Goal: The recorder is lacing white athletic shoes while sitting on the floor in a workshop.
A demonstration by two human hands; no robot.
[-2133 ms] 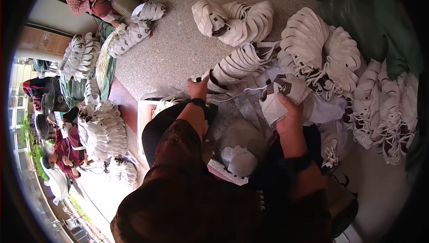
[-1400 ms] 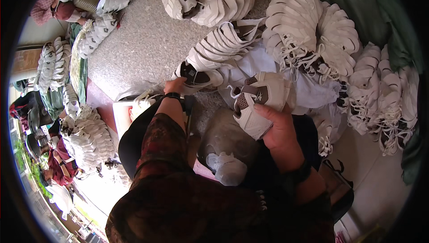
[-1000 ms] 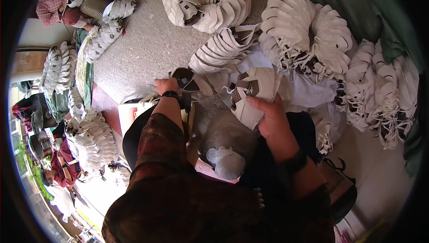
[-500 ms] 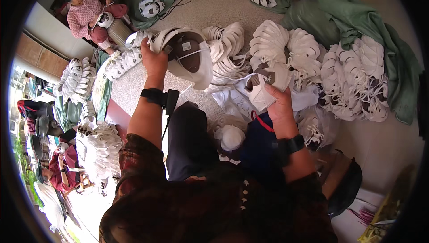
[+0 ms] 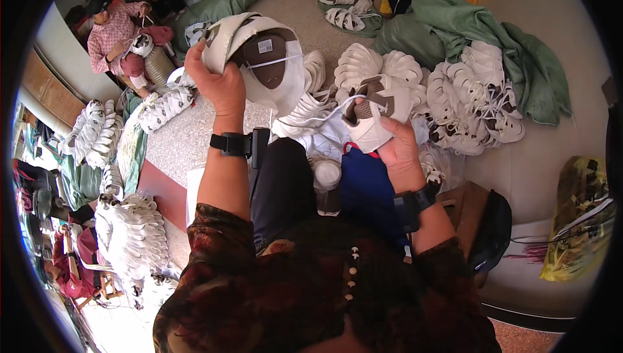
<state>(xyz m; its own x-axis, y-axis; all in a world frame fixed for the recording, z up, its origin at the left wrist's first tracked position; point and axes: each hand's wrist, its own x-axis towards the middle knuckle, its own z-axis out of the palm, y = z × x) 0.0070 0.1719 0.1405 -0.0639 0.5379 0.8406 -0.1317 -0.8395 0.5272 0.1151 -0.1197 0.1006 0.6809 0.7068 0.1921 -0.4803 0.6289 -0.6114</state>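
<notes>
My left hand (image 5: 217,84) is closed on the edge of a white shoe upper (image 5: 289,97), raised at the left. Its opening faces me, showing a brown inside with a small pale label and a white lace (image 5: 276,62) across it. Lower on the right, my right hand (image 5: 397,147) grips another shoe upper (image 5: 373,129), white with brown mesh. A white cord (image 5: 322,119) curves from near the left upper to the right one. The fingertips of both hands are partly hidden behind the pieces.
Stacked white uppers (image 5: 357,64) lie just ahead, with more piles (image 5: 454,103) to the right by a green cloth (image 5: 519,48). Another stack (image 5: 130,226) stands at the left. Several people sit around, one in a patterned pink top (image 5: 107,35). A yellow bag (image 5: 577,223) is at far right.
The view has tilted up, bringing more people into sight at the top. Both hands keep their hold on the uppers; the right-hand upper has turned slightly and sits closer to the left one.
</notes>
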